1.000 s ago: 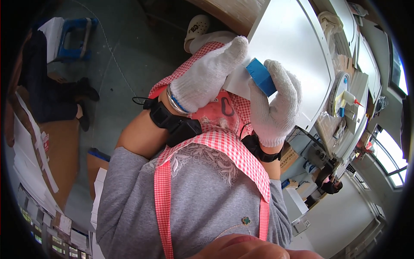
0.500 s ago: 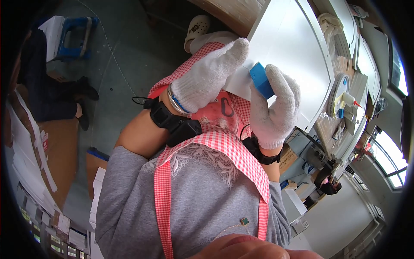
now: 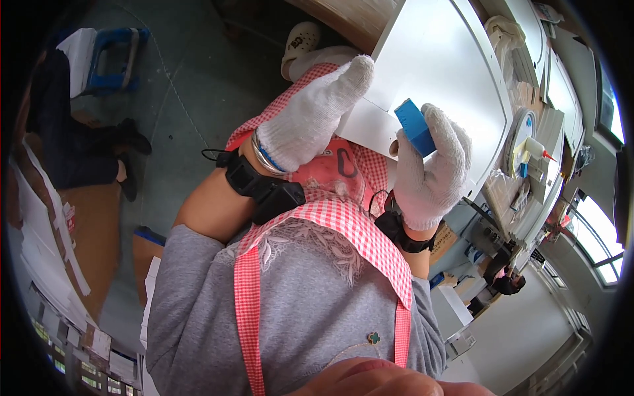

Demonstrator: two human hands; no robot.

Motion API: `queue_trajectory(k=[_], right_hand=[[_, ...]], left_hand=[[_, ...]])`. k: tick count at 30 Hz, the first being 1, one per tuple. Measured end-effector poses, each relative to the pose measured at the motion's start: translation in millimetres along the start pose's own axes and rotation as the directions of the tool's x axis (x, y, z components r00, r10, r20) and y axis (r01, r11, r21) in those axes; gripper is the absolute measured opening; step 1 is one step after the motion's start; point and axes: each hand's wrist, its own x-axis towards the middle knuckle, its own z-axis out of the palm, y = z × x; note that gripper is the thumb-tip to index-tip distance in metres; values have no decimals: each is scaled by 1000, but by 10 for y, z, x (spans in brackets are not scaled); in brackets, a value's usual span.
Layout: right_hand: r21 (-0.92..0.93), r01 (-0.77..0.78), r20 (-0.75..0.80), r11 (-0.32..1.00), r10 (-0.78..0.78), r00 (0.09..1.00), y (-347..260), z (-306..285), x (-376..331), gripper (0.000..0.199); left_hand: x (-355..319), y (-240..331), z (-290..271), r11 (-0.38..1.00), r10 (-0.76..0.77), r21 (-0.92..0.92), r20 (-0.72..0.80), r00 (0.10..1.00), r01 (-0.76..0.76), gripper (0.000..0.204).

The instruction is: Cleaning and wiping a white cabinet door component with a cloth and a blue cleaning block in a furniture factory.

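Observation:
Both of my hands wear white knitted gloves. My right hand (image 3: 432,171) grips a small blue block (image 3: 415,127) between its thumb and fingers, above the near part of a glossy white panel (image 3: 436,63). My left hand (image 3: 314,112) is stretched out at the panel's left corner, its fingers straight and pointing away from me. Nothing shows in it, though its palm side is hidden. Small dark holes dot the panel's edge.
To the right, a workbench holds a glue bottle with a red tip (image 3: 538,150), a round tub (image 3: 523,138) and plastic wrap. A blue stool (image 3: 115,59) and a seated person's dark-clothed legs (image 3: 63,125) are at the left. Another person (image 3: 505,280) is far right.
My right hand has shifted right with the blue block, uncovering more of the panel's near edge. My left hand has drifted slightly left.

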Motion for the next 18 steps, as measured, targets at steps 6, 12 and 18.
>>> queue_trajectory(k=[6,12,18], right_hand=[[-34,40,77,999,-37,996,98,-36,-7,50],[-1,123,76,992,-122,990,51,-12,64,49],[45,6,29,999,-7,1000,77,-10,15,49]], left_hand=[[49,-46,2,997,47,63,-22,999,-45,66],[63,-42,13,998,27,-65,12,1000,-26,66],[40,31,25,999,-16,-49,16,1000,17,64]])
